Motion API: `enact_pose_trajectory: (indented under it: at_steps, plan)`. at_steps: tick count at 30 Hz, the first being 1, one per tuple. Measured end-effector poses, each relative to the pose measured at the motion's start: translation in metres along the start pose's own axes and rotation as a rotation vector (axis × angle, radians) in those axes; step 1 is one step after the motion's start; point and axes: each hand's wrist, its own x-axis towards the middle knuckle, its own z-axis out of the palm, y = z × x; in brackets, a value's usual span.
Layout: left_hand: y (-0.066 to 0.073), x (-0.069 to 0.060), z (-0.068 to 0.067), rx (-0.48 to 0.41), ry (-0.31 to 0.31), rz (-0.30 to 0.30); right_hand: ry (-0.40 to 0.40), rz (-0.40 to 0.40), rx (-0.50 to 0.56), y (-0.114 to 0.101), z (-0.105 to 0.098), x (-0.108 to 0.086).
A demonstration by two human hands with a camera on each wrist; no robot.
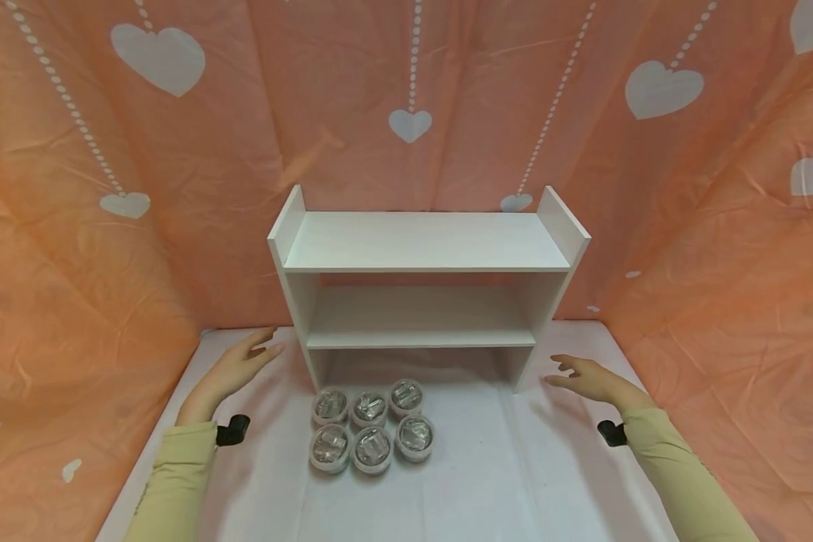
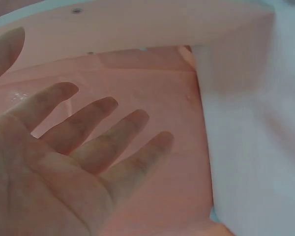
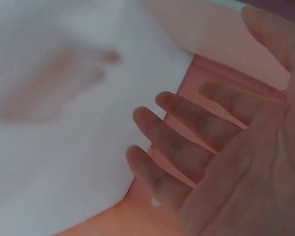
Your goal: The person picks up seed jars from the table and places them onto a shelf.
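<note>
In the head view a white two-tier shelf [image 1: 427, 241] stands on the table against the back cloth. Several small round tubs [image 1: 373, 449] with clear lids and grey, shiny contents sit grouped at its front left. My left hand [image 1: 233, 366] is held left of the shelf, fingers extended and holding nothing. On the other side, my right hand [image 1: 588, 378] hovers right of the shelf, also without anything in it. Both wrist views show spread fingers, the left palm [image 2: 44, 182] and the right palm [image 3: 241, 172] bare.
Orange cloth [image 1: 352, 98] with white hearts surrounds the table at the back and both sides. A white cover [image 1: 474, 482] lies over the tabletop. Each wrist carries a small black camera, such as the left one [image 1: 233, 430].
</note>
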Motion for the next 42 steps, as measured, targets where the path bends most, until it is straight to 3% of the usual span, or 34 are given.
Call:
enact_pose_trajectory:
  at_steps: [4,11,16,24,36,42]
  plan:
    - [0.007,-0.001,-0.003,-0.135,-0.007,0.011,-0.040,0.018,0.115,-0.006,-0.003,0.002]
    - [0.016,0.000,-0.008,-0.356,-0.044,0.015,-0.164,-0.019,0.388,-0.017,-0.009,0.003]
    - [0.022,0.002,-0.010,-0.460,-0.056,0.038,-0.174,0.003,0.465,-0.026,-0.010,0.000]
    - [0.032,-0.004,-0.014,-0.553,-0.023,0.085,-0.139,0.043,0.466,-0.037,-0.012,-0.009]
    - [0.042,-0.005,-0.020,-0.645,0.007,0.150,-0.184,-0.105,0.570,-0.052,-0.006,-0.017]
    - [0.049,-0.004,-0.022,-0.683,0.056,0.193,-0.192,-0.168,0.634,-0.065,-0.001,-0.014]
